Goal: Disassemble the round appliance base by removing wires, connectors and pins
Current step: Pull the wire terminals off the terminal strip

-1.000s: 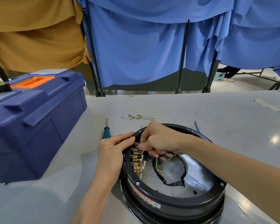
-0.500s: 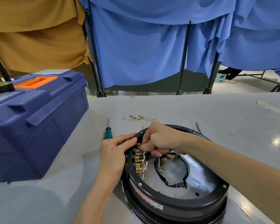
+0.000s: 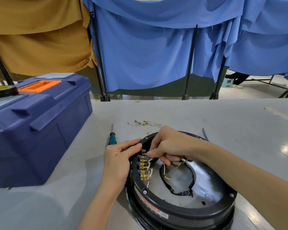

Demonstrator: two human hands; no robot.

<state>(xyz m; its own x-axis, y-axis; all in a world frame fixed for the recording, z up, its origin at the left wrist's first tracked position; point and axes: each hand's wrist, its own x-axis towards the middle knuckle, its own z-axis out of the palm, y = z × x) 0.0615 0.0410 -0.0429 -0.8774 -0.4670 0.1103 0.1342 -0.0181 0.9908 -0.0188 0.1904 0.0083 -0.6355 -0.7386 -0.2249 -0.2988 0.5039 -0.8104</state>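
brass connectors [image 3: 143, 165] stand in a row inside the round appliance base [image 3: 181, 211], along its left edge. the fingers [image 3: 150, 153] of the right hand [image 3: 171, 145] are closed in a pinch at the far end of that row, thumb and forefinger tight on one connector or on the white wire leaving it; which of the two i cannot tell. the other fingers of that hand curl over a few white wires [image 3: 165, 170] that loop down into the base's central opening. the left hand [image 3: 118, 161] wraps the base's left rim, its fingers [image 3: 133, 146] hooked over the edge just beside the row, apparently to steady it against the pull. the base itself sits open side up on the grey surface [image 3: 223, 117], right in front of the person. just beyond the base lies a small tangle of loose wires [image 3: 145, 123] with brass ends, which i take to be pieces already pulled. so the job looks started but well short of done: about six connectors are seated in the row with their wires attached, and the rim screws [image 3: 145, 191] are in place. left of the base, beyond the left hand, lies a teal-handled screwdriver [image 3: 112, 138]. at the base's far right edge a thin metal tool [image 3: 206, 134] pokes out. further left of the base stands a dark blue toolbox [image 3: 40, 130].
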